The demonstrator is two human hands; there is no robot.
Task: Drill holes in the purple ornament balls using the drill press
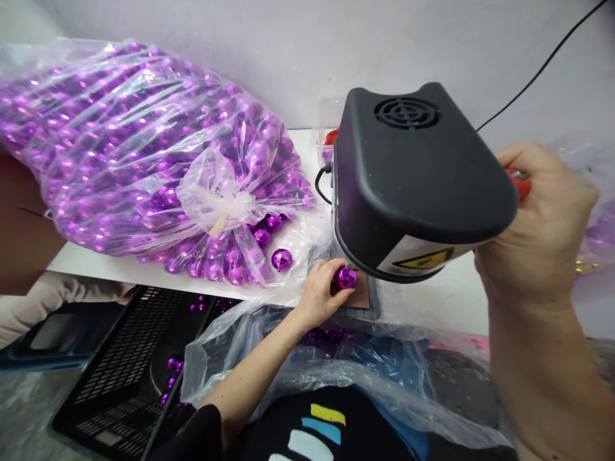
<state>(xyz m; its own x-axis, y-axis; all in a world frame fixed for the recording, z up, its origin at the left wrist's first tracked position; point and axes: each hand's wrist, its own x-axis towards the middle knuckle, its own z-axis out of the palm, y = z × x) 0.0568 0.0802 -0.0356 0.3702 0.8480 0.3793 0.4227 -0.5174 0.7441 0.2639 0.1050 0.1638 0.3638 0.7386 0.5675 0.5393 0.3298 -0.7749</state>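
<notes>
Between the thumb and fingers of my left hand (321,291) is a shiny purple bauble (346,277), held low over the base plate (369,299) of a black-housed machine (423,166). My right hand (542,211) is wrapped round the machine's red handle (520,186) at the right side of the housing. A single loose purple bauble (281,259) lies on the white table (437,301), left of my left hand. The housing hides whatever part of the machine sits beneath it.
A big tied clear bag (144,141) full of purple baubles covers the table's left. Below stands a black plastic crate (120,371) with some purple baubles. Clear plastic sheeting (384,384) drapes over my lap. A black cable (542,67) runs along the wall.
</notes>
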